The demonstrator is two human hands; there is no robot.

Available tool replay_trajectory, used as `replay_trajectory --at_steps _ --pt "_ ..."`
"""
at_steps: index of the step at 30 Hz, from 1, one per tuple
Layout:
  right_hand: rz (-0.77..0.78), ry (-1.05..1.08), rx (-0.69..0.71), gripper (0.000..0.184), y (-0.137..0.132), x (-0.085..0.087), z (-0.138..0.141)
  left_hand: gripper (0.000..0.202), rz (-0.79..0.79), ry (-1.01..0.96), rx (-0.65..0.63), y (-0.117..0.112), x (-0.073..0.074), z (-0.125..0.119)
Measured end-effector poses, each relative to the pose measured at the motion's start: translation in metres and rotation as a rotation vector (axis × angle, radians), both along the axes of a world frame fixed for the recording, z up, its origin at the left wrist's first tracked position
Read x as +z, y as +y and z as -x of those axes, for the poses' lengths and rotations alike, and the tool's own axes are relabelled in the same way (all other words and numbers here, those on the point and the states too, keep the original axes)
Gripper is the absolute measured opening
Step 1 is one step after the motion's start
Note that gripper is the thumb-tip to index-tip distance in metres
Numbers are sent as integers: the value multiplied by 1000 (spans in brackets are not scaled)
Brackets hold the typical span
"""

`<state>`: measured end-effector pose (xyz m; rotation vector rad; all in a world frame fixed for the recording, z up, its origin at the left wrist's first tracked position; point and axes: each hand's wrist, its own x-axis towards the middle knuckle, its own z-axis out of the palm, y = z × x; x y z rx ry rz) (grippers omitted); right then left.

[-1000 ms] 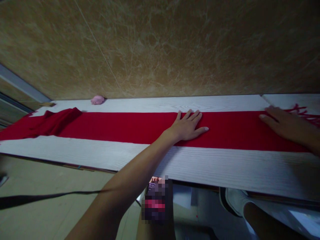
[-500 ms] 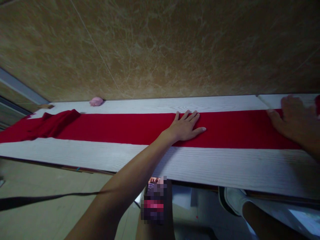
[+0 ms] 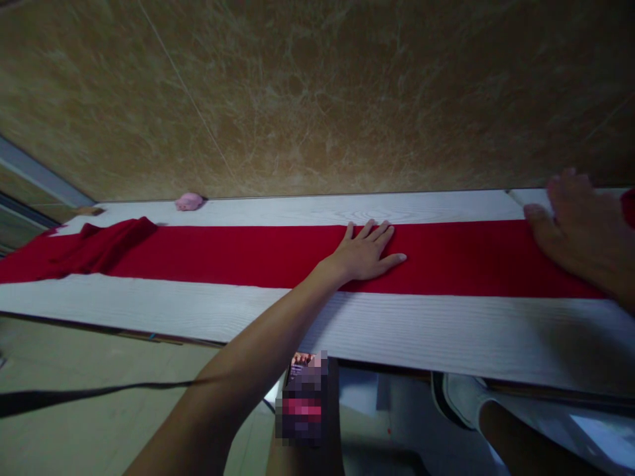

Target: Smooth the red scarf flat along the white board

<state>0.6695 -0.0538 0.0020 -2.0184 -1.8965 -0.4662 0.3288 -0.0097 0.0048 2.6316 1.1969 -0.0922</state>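
A long strip of red cloth [image 3: 238, 254] runs lengthwise over the white wood-grain tabletop [image 3: 446, 330]. My left hand [image 3: 366, 254] lies flat on the strip near its middle, palm down with fingers spread. At the right, my right hand [image 3: 583, 231] is over the cloth, slightly blurred, thumb out and fingers raised; whether it touches the fabric I cannot tell. Toward the left end the cloth is bunched in folds [image 3: 106, 244], while the stretch between there and my right hand lies smooth.
A small pink object [image 3: 189, 201] sits at the back edge against the brown marbled wall [image 3: 317, 99]. A brown piece [image 3: 88, 211] lies at the far left. Below the front edge are a phone [image 3: 302, 363] with a partly pixelated screen and a white shoe [image 3: 464, 400].
My right hand has shifted slightly up and left, its fingers lifting. My left hand stays on the same part of the cloth, and the cloth looks unchanged.
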Motion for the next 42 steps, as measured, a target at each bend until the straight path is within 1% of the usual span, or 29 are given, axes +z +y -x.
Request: replay_trajectory --at_steps 1,2,3,4,5,6,7,10,11,13,15,16,18,20,22,27,28,32,33,35,37,40,42 --pt "4 1 47 76 1 -1 9 88 -1 -1 0 0 0 0" --pt "49 8 87 74 2 -3 19 87 -3 -2 2 0 0 0" --pt "127 22 117 73 2 -7 28 87 -3 -2 4 0 0 0" --pt "242 43 142 73 3 -11 37 88 0 -2 5 0 1 0" --pt "331 75 145 74 4 -15 45 88 2 -1 6 0 1 0" --pt "363 103 146 75 4 -17 50 88 5 -1 4 0 1 0" --pt "354 126 148 77 4 -19 55 88 7 -1 1 0 1 0" --pt "196 138 185 80 4 -16 61 88 9 -5 -7 0 1 0" --pt "191 133 197 80 4 -15 62 89 9 -6 -7 0 1 0" --pt "288 127 199 80 5 -15 64 89 12 -7 0 0 0 0" --pt "405 146 157 80 6 -19 65 87 13 -10 3 0 0 -1" --pt "424 159 136 80 7 -22 65 86 12 -13 0 0 0 -1" --pt "369 164 135 81 9 -29 65 84 9 -15 -6 0 0 0" --pt "286 137 187 82 12 -37 63 84 7 -12 -6 0 0 0" --pt "249 104 233 82 14 -42 62 85 6 -8 -2 0 0 0" --pt "147 57 274 82 23 -45 67 88 10 0 -6 0 1 -1" --pt "147 52 288 81 25 -45 69 89 7 1 -6 -1 1 -1" --pt "242 72 299 78 32 -43 79 87 0 6 4 -2 2 -1" --pt "228 77 294 78 33 -43 80 87 0 4 4 -2 2 -1" --pt "146 80 298 76 34 -43 83 86 -2 -3 3 -2 2 0" --pt "106 85 319 74 35 -47 83 86 -6 -5 4 -2 2 0" --pt "165 101 334 73 35 -58 82 87 -6 -1 5 -2 2 1" --pt "171 107 334 72 35 -64 81 86 -12 -11 -2 -2 1 2"
